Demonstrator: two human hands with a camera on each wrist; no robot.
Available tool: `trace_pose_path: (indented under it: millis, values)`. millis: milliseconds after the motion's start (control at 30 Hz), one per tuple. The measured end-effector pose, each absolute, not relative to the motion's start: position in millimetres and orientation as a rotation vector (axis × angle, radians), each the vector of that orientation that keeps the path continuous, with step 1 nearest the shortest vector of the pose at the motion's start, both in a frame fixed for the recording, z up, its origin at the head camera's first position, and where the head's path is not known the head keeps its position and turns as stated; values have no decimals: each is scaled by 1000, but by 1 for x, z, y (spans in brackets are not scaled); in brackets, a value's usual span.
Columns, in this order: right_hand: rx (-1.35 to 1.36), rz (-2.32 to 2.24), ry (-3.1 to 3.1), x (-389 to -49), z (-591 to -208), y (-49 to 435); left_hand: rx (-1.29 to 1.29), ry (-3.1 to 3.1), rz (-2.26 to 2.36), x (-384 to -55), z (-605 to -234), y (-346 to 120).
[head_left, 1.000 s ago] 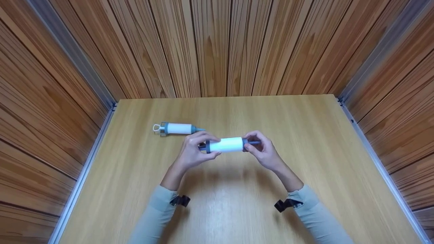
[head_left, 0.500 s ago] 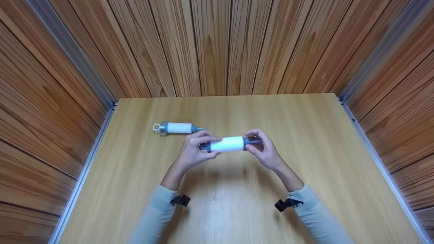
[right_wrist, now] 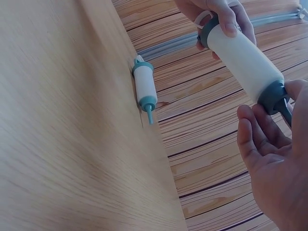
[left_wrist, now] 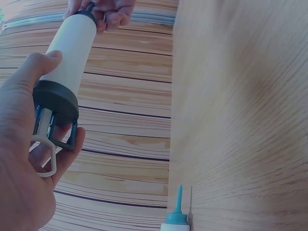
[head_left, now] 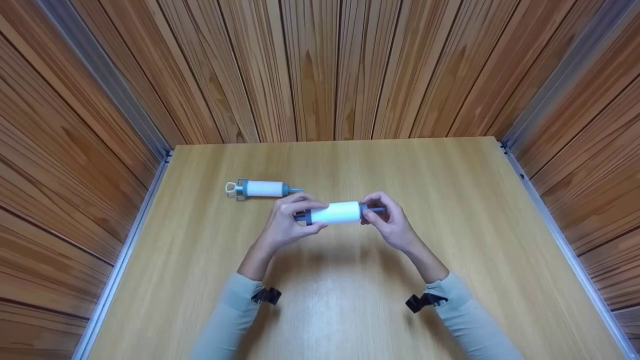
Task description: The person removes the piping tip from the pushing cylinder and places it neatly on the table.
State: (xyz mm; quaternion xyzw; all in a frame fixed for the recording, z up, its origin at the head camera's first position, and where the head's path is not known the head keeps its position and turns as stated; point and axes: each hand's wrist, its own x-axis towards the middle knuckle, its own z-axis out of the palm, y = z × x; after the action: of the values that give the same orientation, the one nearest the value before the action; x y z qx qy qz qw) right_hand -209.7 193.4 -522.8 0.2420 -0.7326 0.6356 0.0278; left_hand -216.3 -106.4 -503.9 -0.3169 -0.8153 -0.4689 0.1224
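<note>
A large syringe (head_left: 336, 212) with a white barrel and dark blue-grey ends is held level above the table by both hands. My left hand (head_left: 286, 222) grips the barrel near its plunger end, thumb on the near side. A pale looped plunger handle (left_wrist: 52, 163) sticks out by the palm in the left wrist view. At the other end, my right hand (head_left: 392, 226) pinches the dark nozzle cap (right_wrist: 273, 96) between thumb and fingers. Behind the left hand lies a second syringe (head_left: 265, 188), white with teal ends, its nozzle pointing right.
The light wooden table (head_left: 330, 310) is bordered by upright wood-plank walls (head_left: 320, 70) at the back and sides. Metal rails (head_left: 550, 210) run along its left and right edges.
The held syringe has shifted slightly right. My right thumb and fingers loosen a little around the nozzle cap, then close on it again. The second syringe stays put.
</note>
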Motion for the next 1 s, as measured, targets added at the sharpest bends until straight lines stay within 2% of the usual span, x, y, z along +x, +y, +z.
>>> trace_pose_path:
  millis: [500, 1000]
  values:
    - [873, 1952, -2143, -209, -527, 192, -935, -2356, -1369, -216, -506, -108]
    - [764, 1941, -2264, -209, -524, 190, -932, -2361, -1329, -216, -506, -108]
